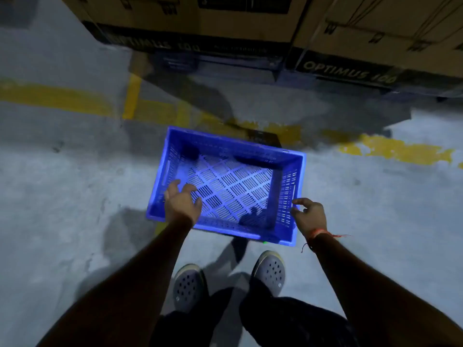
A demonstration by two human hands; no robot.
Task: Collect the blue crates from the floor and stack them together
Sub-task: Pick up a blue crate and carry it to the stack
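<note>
One blue crate [233, 146] with slotted walls and a lattice bottom lies open side up on the grey concrete floor, right in front of my feet. It is empty. My left hand [182, 202] hovers over the crate's near left corner with its fingers spread, holding nothing. My right hand [310, 216] is at the crate's near right corner, just outside the rim, fingers curled loosely and apart, gripping nothing. No other blue crate shows in this view.
Large cardboard boxes [350, 26] printed "OPTIMUS 100" stand on dark pallets along the far side. Worn yellow floor lines [55, 96] run between them and the crate. My grey perforated shoes [188, 286] are just behind the crate. Bare floor [62, 184] lies left and right.
</note>
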